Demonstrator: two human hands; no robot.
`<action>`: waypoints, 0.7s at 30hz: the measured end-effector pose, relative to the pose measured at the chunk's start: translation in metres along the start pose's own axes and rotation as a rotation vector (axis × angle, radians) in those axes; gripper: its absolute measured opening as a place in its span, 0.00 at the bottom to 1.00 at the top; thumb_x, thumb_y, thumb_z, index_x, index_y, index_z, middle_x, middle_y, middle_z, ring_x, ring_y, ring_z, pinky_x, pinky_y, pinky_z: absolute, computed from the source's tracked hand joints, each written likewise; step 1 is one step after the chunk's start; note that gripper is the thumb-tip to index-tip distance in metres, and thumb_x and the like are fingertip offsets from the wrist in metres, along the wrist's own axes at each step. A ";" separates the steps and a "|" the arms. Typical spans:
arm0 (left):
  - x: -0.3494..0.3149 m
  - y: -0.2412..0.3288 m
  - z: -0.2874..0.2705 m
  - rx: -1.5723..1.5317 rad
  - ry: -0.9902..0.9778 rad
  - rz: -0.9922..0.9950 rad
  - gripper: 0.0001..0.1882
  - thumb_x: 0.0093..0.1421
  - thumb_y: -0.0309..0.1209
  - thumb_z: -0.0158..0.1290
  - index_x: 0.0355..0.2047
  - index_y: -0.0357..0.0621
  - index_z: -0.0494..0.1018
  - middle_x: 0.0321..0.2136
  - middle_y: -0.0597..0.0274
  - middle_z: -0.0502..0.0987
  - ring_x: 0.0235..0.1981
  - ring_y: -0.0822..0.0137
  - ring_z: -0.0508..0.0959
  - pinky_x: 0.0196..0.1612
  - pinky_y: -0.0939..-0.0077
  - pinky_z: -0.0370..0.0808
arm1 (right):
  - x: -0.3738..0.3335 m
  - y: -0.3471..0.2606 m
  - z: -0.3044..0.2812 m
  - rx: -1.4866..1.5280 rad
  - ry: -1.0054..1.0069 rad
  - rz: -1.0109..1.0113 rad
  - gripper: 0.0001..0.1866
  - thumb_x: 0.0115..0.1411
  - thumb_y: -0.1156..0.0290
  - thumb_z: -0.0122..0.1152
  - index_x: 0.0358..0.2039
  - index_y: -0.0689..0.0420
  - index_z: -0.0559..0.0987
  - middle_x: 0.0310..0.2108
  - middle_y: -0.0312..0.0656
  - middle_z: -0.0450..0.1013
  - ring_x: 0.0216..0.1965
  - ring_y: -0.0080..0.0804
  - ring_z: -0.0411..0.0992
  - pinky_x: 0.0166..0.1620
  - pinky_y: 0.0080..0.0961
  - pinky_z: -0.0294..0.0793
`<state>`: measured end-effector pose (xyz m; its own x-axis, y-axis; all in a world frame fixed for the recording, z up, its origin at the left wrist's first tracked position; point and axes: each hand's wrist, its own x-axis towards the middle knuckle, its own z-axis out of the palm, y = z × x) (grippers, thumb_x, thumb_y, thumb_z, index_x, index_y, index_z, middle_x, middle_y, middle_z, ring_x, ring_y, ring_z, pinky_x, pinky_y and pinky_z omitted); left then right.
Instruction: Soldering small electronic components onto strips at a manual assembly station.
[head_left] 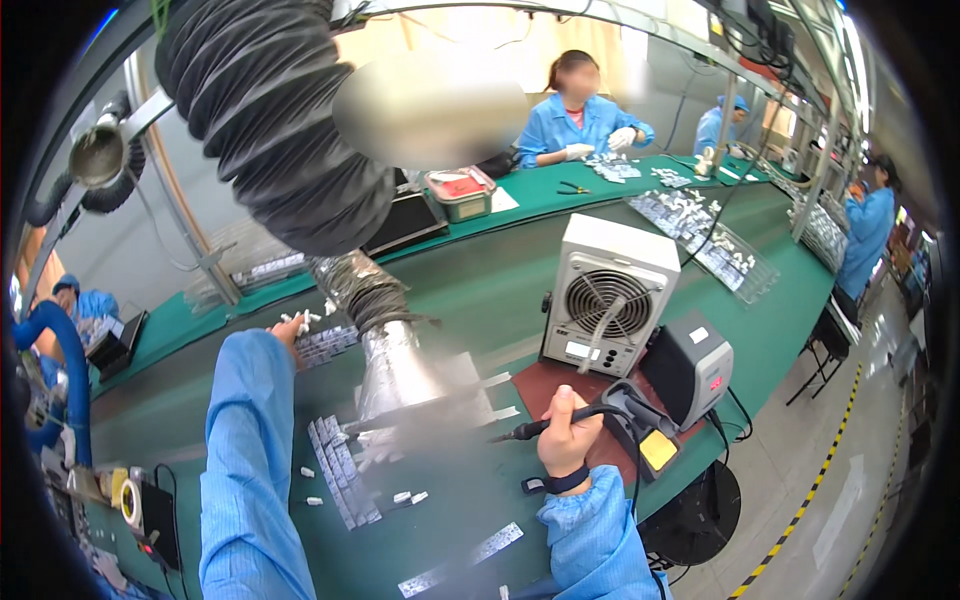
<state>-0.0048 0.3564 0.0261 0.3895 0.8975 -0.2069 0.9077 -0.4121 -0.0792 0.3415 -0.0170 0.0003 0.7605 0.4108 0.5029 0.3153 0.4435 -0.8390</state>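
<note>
Green bench point(480, 290); soldering iron point(525, 431) in right hand point(566, 437)

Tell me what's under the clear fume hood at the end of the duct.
Under the clear hood, blurred pale rows of small parts show on the green mat. The soldering iron in the right hand points toward it; its tip and the joint are not visible.

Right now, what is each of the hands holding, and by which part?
The right hand grips a black pen-shaped soldering iron around its handle. The left hand reaches a tray of small white parts; any hold cannot be told.
</note>
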 end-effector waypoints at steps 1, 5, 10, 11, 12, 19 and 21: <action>0.002 0.007 0.001 0.028 0.016 -0.029 0.63 0.31 0.40 0.74 0.66 0.60 0.50 0.54 0.44 0.70 0.58 0.45 0.68 0.58 0.55 0.64 | 0.000 -0.001 -0.001 -0.004 -0.014 0.028 0.23 0.65 0.68 0.48 0.12 0.61 0.65 0.10 0.35 0.61 0.14 0.20 0.58 0.19 0.25 0.53; 0.015 -0.005 0.019 0.090 0.102 -0.002 0.60 0.39 0.36 0.68 0.68 0.66 0.42 0.54 0.49 0.71 0.57 0.48 0.69 0.58 0.45 0.61 | -0.003 -0.011 -0.001 0.063 -0.009 0.090 0.23 0.65 0.67 0.50 0.12 0.61 0.65 0.09 0.33 0.61 0.14 0.18 0.57 0.19 0.25 0.53; 0.009 0.012 0.025 0.158 0.146 -0.127 0.52 0.50 0.34 0.59 0.68 0.73 0.38 0.50 0.54 0.74 0.50 0.51 0.75 0.55 0.42 0.63 | -0.007 -0.014 -0.005 0.047 -0.017 0.087 0.21 0.64 0.68 0.51 0.14 0.61 0.65 0.10 0.33 0.60 0.15 0.19 0.57 0.20 0.27 0.55; 0.007 0.011 0.025 0.158 0.139 -0.131 0.52 0.50 0.34 0.59 0.68 0.73 0.38 0.50 0.54 0.74 0.50 0.51 0.75 0.55 0.42 0.63 | -0.007 -0.013 -0.004 0.047 -0.021 0.094 0.21 0.64 0.68 0.51 0.14 0.61 0.65 0.10 0.33 0.60 0.15 0.19 0.57 0.20 0.27 0.55; 0.004 0.007 0.024 0.195 0.163 -0.154 0.54 0.48 0.33 0.60 0.68 0.72 0.38 0.49 0.54 0.74 0.51 0.53 0.74 0.55 0.44 0.64 | -0.007 -0.010 -0.001 0.031 -0.024 0.084 0.22 0.64 0.67 0.50 0.13 0.61 0.66 0.10 0.33 0.61 0.15 0.19 0.58 0.20 0.25 0.55; -0.028 0.047 -0.017 -0.174 0.456 -0.214 0.26 0.52 0.36 0.60 0.51 0.47 0.67 0.40 0.46 0.78 0.43 0.49 0.78 0.45 0.58 0.73 | 0.003 -0.004 -0.003 0.027 0.047 0.056 0.18 0.62 0.71 0.45 0.14 0.57 0.61 0.14 0.33 0.57 0.18 0.19 0.55 0.22 0.22 0.52; -0.006 0.027 0.002 -0.235 0.157 -0.413 0.19 0.51 0.39 0.57 0.42 0.44 0.78 0.39 0.43 0.78 0.44 0.47 0.78 0.46 0.57 0.75 | 0.001 -0.004 0.006 0.062 0.026 0.042 0.21 0.67 0.69 0.45 0.15 0.56 0.60 0.14 0.31 0.57 0.18 0.18 0.54 0.22 0.20 0.52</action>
<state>0.0170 0.3401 0.0231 -0.0074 0.9985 -0.0541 0.9947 0.0129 0.1017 0.3372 -0.0135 0.0054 0.7873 0.4094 0.4610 0.2477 0.4746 -0.8446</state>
